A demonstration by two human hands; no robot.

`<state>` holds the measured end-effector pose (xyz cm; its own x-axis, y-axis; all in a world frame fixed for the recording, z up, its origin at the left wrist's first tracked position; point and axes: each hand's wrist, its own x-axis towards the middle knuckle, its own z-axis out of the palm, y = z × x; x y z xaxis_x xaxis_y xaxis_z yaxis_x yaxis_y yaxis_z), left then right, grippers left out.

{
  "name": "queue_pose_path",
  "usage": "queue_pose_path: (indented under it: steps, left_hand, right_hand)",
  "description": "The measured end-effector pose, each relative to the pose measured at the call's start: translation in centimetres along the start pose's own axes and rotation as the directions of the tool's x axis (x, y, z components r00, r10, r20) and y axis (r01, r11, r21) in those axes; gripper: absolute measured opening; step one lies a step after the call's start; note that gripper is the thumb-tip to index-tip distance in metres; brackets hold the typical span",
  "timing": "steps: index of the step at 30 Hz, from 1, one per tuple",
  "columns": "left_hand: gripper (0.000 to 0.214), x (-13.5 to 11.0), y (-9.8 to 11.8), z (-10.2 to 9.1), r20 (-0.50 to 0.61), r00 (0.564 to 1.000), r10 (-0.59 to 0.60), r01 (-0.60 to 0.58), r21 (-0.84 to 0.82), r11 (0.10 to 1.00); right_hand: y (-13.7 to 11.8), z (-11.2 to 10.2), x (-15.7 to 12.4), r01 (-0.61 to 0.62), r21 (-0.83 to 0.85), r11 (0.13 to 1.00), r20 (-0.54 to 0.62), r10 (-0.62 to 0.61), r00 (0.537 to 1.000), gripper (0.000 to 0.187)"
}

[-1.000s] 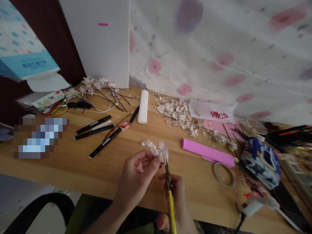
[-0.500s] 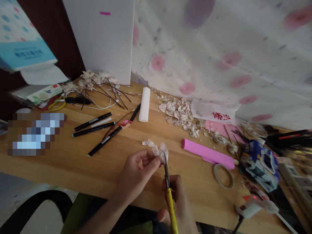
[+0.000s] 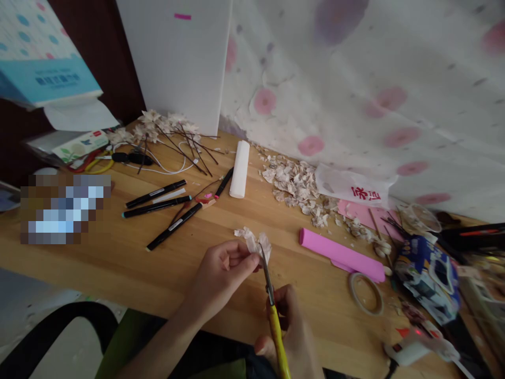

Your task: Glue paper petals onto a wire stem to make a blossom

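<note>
My left hand (image 3: 221,272) pinches a small white crepe-paper piece (image 3: 258,243) just above the wooden table (image 3: 118,263). My right hand (image 3: 294,334) grips yellow-handled scissors (image 3: 272,310), whose dark blades point up into the paper beside my left fingertips. A pink paper roll (image 3: 341,254) lies to the right, and a white paper roll (image 3: 240,168) lies further back.
Black markers (image 3: 165,202) lie at the left centre, with paper flowers on thin stems (image 3: 169,134) behind them. A heap of white paper scraps (image 3: 294,184), a tape ring (image 3: 365,293), a glue gun (image 3: 414,345) and a blue patterned pouch (image 3: 428,276) fill the right side.
The scissor blades have worked further into the paper and tilted slightly left. The view has shifted a little to the left; both hands stay close together.
</note>
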<state>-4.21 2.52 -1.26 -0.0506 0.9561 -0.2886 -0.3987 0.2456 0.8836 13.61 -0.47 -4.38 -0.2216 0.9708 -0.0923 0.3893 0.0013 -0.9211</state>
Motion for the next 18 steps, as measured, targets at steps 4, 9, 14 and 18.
queue_pose_path:
  steps: [4,9,14,18]
  left_hand:
    - [0.015,0.3,0.0,-0.4,0.009,1.000,-0.005,0.005,-0.018,1.000]
    - [0.015,0.6,-0.1,-1.1,0.011,1.000,-0.002,0.002,-0.019,1.000]
    - [0.019,0.6,-0.3,-2.0,0.003,1.000,0.004,-0.004,-0.007,1.000]
    - [0.024,0.4,-0.6,-3.2,-0.133,0.991,-0.003,0.005,0.015,1.000]
  right_hand:
    - [0.1,0.1,0.3,-0.046,-0.007,0.999,0.026,0.046,0.999,0.081]
    - [1.2,0.3,0.2,-0.082,-0.029,0.996,0.014,0.082,0.997,0.080]
    - [2.4,0.7,0.3,-0.077,-0.058,0.995,-0.003,0.077,0.997,0.080]
    - [2.2,0.7,0.4,-0.060,0.022,0.998,0.049,0.059,0.997,0.084]
